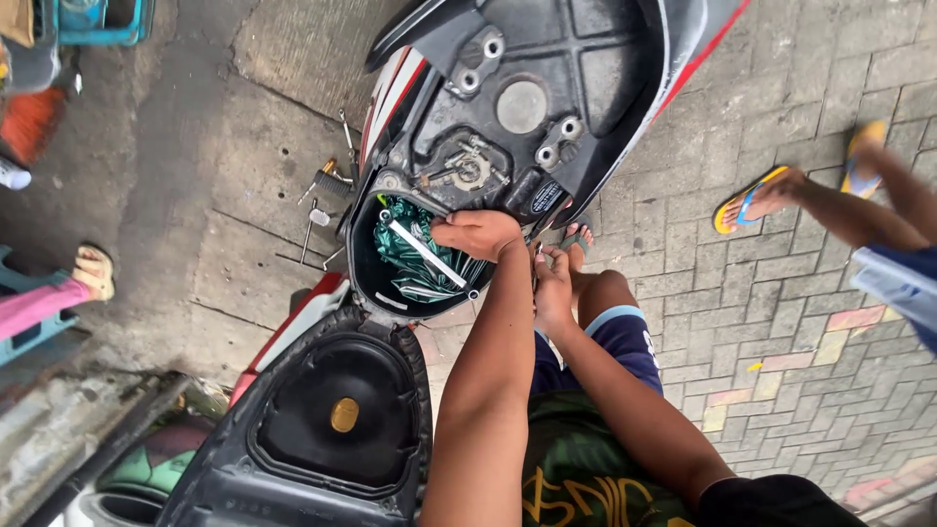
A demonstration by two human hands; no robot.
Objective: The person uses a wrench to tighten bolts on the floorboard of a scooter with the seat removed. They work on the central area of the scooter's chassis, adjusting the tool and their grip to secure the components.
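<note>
Two hands work at a scooter's [586,117] open storage tub [363,263]. The left hand [476,234] rests curled on its rim above a green cloth [410,256]; the right hand [552,288] sits beside, its grip unclear.

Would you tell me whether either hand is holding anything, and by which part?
The left hand rests on the rim of the scooter's storage box; no grip shows. The right hand is at the box's side edge; whether it holds anything cannot be told.
</note>
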